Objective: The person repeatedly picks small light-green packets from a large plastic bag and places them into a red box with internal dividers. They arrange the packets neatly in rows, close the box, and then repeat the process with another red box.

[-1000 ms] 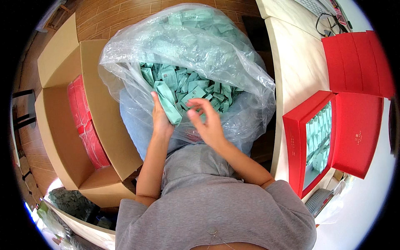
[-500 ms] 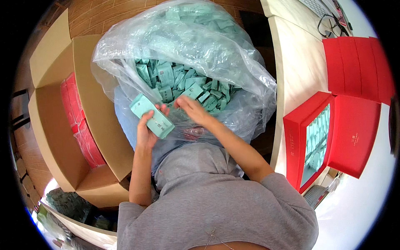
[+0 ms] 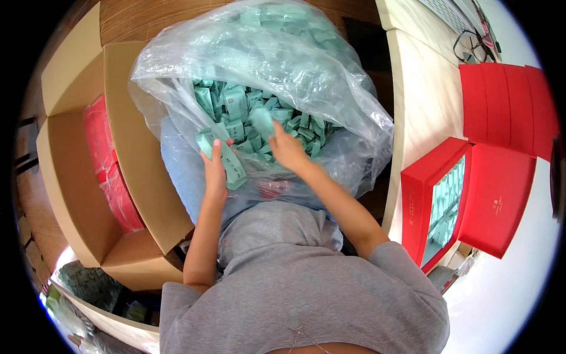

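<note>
In my left hand [image 3: 216, 168] lies a small stack of pale green sachets [image 3: 233, 167], with the thumb over it and the fingers beneath. My right hand [image 3: 287, 148] pinches a single green sachet [image 3: 262, 121], blurred by motion, above the mouth of a large clear plastic bag [image 3: 168, 65]. Many loose green sachets [image 3: 236, 105] fill this bag, which stands in front of my lap. Both hands are over the near side of its opening.
To the left, an open cardboard box [image 3: 127, 135] holds red plastic-wrapped packs [image 3: 113, 183]. On the right-hand table [image 3: 421, 100], an open red gift box [image 3: 411, 206] contains rows of green sachets [image 3: 445, 200]. Red panels [image 3: 501, 100] and a dark cable [image 3: 469, 44] lie farther back.
My right hand, empty-looking before, now has a sachet and has shifted slightly right. The stack in my left hand has turned more upright, tilting away from flat view.
</note>
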Tool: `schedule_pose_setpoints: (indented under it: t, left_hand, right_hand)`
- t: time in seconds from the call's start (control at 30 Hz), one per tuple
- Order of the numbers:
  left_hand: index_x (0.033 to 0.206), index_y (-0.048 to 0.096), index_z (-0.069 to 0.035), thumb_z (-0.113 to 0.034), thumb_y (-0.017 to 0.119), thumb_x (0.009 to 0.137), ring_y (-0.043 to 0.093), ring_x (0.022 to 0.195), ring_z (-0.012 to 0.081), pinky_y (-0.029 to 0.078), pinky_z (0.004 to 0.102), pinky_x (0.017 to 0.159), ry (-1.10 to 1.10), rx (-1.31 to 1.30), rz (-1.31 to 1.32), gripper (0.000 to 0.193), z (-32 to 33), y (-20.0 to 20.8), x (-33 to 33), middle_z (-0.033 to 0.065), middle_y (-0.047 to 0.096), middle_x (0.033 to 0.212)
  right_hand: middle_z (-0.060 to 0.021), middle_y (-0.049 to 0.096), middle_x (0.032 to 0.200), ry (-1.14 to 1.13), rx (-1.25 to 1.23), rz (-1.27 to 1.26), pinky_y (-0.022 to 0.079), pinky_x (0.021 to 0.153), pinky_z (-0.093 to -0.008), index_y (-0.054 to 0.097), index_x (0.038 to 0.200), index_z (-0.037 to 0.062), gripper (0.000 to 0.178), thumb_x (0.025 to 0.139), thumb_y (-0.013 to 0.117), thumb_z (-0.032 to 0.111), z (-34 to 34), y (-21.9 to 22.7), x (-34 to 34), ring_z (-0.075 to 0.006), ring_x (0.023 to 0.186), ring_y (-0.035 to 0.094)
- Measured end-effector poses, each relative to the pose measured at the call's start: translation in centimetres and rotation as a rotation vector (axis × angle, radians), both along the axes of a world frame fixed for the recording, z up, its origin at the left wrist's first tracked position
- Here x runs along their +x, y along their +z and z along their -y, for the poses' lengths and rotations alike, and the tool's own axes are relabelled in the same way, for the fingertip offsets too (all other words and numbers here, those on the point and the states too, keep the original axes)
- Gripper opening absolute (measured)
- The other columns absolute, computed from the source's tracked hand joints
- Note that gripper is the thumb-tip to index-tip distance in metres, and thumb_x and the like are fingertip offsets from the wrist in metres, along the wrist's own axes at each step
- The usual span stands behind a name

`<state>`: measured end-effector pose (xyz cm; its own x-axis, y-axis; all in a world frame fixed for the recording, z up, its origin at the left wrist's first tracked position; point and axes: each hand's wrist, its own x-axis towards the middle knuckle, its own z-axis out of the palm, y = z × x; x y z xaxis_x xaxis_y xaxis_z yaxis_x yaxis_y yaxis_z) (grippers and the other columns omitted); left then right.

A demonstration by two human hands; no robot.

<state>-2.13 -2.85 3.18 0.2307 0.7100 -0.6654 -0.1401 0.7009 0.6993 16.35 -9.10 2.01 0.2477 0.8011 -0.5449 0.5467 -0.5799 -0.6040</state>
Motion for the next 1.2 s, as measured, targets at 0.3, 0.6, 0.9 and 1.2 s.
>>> schedule_pose_setpoints:
  t: [0.3,0.6,0.9,1.2]
  left_hand:
    - [0.129,0.029,-0.009,-0.028,0.067,0.087,0.06,0.092,0.0219,0.051,0.0355,0.077,-0.195,0.005,0.065,0.061,-0.1,-1.0,0.1,0.0111,0.05,0.117]
    - [0.124,0.041,-0.006,-0.043,0.06,0.09,0.063,0.083,0.0202,0.054,0.035,0.067,-0.205,-0.034,0.033,0.054,0.5,1.9,0.9,0.0128,0.061,0.098]
    - [0.129,0.042,-0.007,-0.049,0.054,0.091,0.062,0.095,0.0247,0.054,0.0396,0.077,-0.193,-0.204,0.253,0.057,1.1,1.2,1.3,0.0146,0.06,0.11]
    - [0.132,0.037,-0.005,-0.031,0.062,0.09,0.057,0.107,0.0233,0.05,0.0361,0.087,-0.135,0.005,0.375,0.056,1.4,4.7,3.5,0.0125,0.052,0.121]
  right_hand:
    - [-0.0204,0.051,0.121,0.24,0.249,-0.266,0.04,0.096,-0.04,0.045,0.133,0.0042,0.049,0.089,0.055,0.022,2.6,1.9,-0.1,-0.0347,0.115,0.047]
    - [-0.0101,0.056,0.109,0.532,0.119,0.738,0.042,0.09,-0.0394,0.06,0.111,0.0096,0.032,0.078,0.061,0.009,3.6,-8.2,5.2,-0.0266,0.109,0.05]
    - [-0.0156,0.064,0.105,-0.552,0.543,-0.19,0.048,0.077,-0.0323,0.054,0.107,0.0007,0.028,0.086,0.064,0.016,4.5,3.6,3.0,-0.0268,0.092,0.062]
    - [-0.0128,0.056,0.129,-0.067,0.844,-0.29,0.041,0.099,-0.0414,0.053,0.112,0.003,0.031,0.082,0.062,0.005,6.4,9.1,-3.2,-0.0292,0.126,0.047]
